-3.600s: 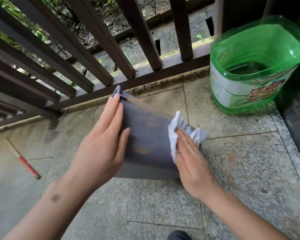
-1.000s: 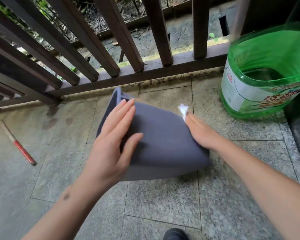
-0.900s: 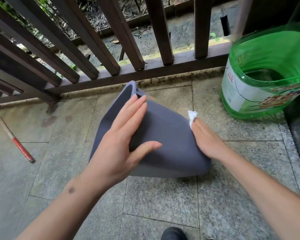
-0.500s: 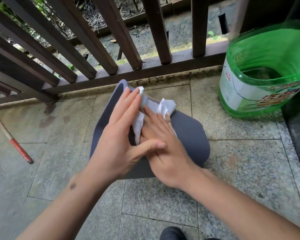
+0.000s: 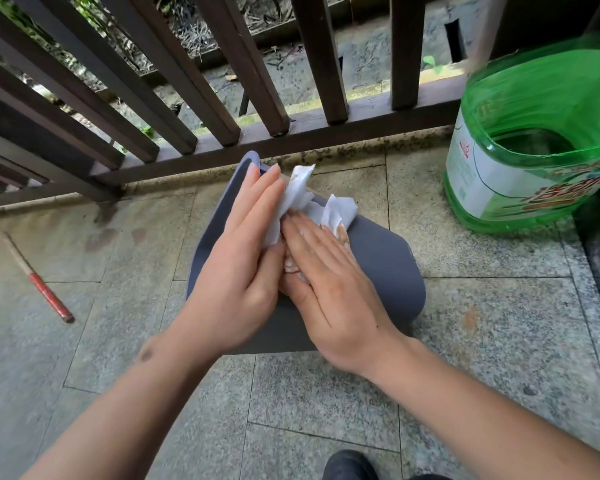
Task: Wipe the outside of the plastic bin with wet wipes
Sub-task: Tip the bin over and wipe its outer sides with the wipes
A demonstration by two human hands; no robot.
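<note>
Tile floor point(image 5: 326, 393) w/ gray bin point(image 5: 388, 271) on its side, railing point(image 5: 291, 129) behind it. Left hand point(image 5: 236, 271) flat on bin, right hand point(image 5: 333, 289) flat too, pressing wipe point(image 5: 302, 195) onto it.

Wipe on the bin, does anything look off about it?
Yes: the white wipe on the grey bin carries brown smears near the fingertips of the right hand, so it looks soiled.

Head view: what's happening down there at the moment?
A person is wiping the outside of a dark grey plastic bin tipped on the stone-tile floor. The right hand presses a crumpled, brown-stained white wet wipe flat against its wall; the left hand lies flat alongside, steadying the bin and touching the wipe.
</note>
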